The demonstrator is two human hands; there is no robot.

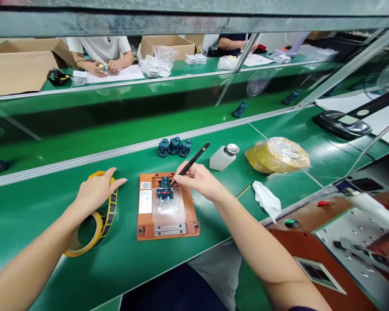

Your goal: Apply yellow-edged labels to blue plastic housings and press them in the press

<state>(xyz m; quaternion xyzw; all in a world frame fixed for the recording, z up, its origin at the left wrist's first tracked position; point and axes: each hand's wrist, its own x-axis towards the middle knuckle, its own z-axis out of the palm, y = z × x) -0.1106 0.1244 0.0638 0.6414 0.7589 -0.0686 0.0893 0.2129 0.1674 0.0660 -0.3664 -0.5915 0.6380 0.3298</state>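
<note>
My right hand (199, 179) is closed around black tweezers (194, 160), held like a pen. Their tips touch, or almost touch, the dark blue part with a red-lettered label (164, 194). That part sits in an orange-brown fixture (191, 211), which has a clear plastic plate (168, 214) and white paper stickers on it. My left hand (95, 190) rests at the top of a yellow roll of labels (99, 226), thumb and forefinger stretched apart; its other fingers are partly hidden. A strip of dark labels curves down from beneath the hand.
Three small blue housings (174, 146) stand behind the fixture. To the right are a white pump bottle (223, 157), a yellow bundle in clear plastic (277, 155), a white cloth (267, 199) and a machine (353, 242). Past the clear partition, a person's hands (105, 68) work.
</note>
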